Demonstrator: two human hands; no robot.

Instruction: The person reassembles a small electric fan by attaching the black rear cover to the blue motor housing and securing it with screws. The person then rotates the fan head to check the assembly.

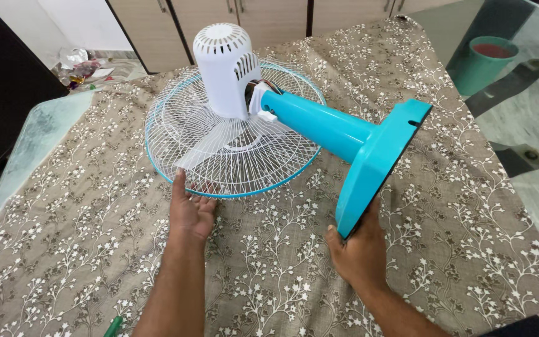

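Two hands sit lowest in the frame. Left hand (190, 212), at lower centre-left, lies flat and released, its fingertips touching the near rim of the grille (232, 134). Right hand (360, 248), at lower centre-right, grips the bottom edge of the base (378, 165).

One cloth (269, 268), brown with white flowering sprigs, covers most of the frame over a glass table (531, 125) that shows bare at the upper right and left edge.

One fan (282, 125) lies face down across the middle and upper centre. Its round white wire grille, ringed in turquoise, rests on the cloth with one pale blade showing through. One white vented motor housing (226, 68) stands up from it. One turquoise stem (319, 125) slants right to the flat turquoise base, tipped on edge.

One green cup (485, 62) stands at upper right on the glass.
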